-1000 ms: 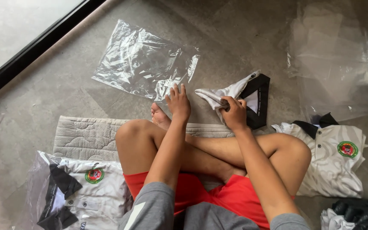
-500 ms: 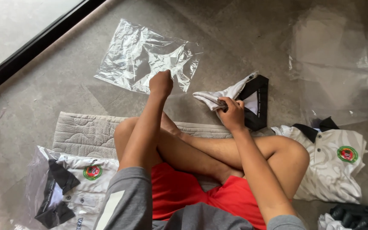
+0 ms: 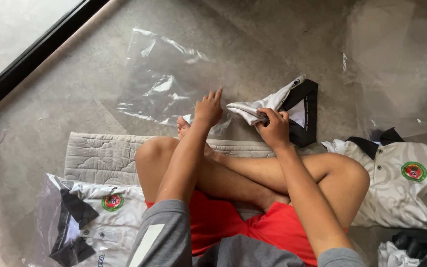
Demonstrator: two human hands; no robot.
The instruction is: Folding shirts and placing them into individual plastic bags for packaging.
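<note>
- The folded shirt (image 3: pixel 265 106), white with a black collar, sits just right of the frame's centre, clamped in our right hand (image 3: pixel 273 129), whose grip is closed tight around its near end.
- Its long axis runs from that fist up and to the right, toward the black collar.
- Our left hand (image 3: pixel 208 109) rests on the near edge of the clear plastic bag (image 3: pixel 166 84), fingers spread and loose, holding nothing.
- The bag lies flat on the floor (image 3: pixel 273 34) and spreads toward the upper left of the frame, so the shirt lies just to the right of it, near but apart from the left hand.
- The right hand is the nearer one to the shirt; the left is nearer to the bag.
- We sit cross-legged on a quilted mat (image 3: pixel 100 155); a bagged shirt (image 3: pixel 95 222) lies at lower left, a loose shirt (image 3: pixel 396 188) at right.
</note>
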